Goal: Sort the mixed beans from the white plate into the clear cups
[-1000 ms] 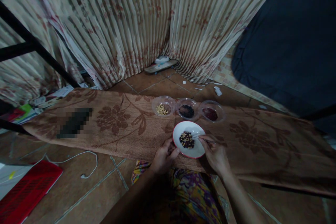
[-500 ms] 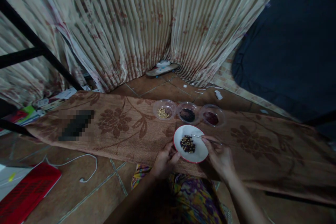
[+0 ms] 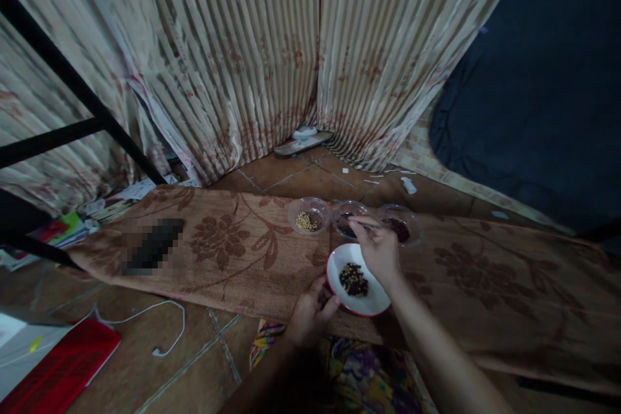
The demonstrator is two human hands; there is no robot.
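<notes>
A white bowl (image 3: 380, 296) with a red rim is tilted slightly, with a mix of dark and yellow beans (image 3: 353, 280) in it. My left hand (image 3: 313, 312) grips its left edge, thumb at the rim. Above the bowl's far side, my right hand (image 3: 381, 249) pinches thin metal tweezers (image 3: 369, 225), their tips over the middle clear cup (image 3: 345, 207) of black beans. To the left stands a clear cup (image 3: 324, 207) holding yellow beans (image 3: 305, 222). On the right, partly behind my hand, is a cup (image 3: 416, 223) with dark red beans (image 3: 398, 229).
A brown flowered cloth (image 3: 262, 272) covers the low bench. At its left lies a dark blurred-out object (image 3: 154, 247). White earphones (image 3: 182, 320) and a red box (image 3: 72, 362) are on the tiled floor. Beyond the bench are a skateboard (image 3: 301, 144) and striped curtains (image 3: 242, 65).
My right hand has moved with the tweezers from inside the bowl up to the middle cup. My left hand stays on the bowl. The whole view has shifted slightly.
</notes>
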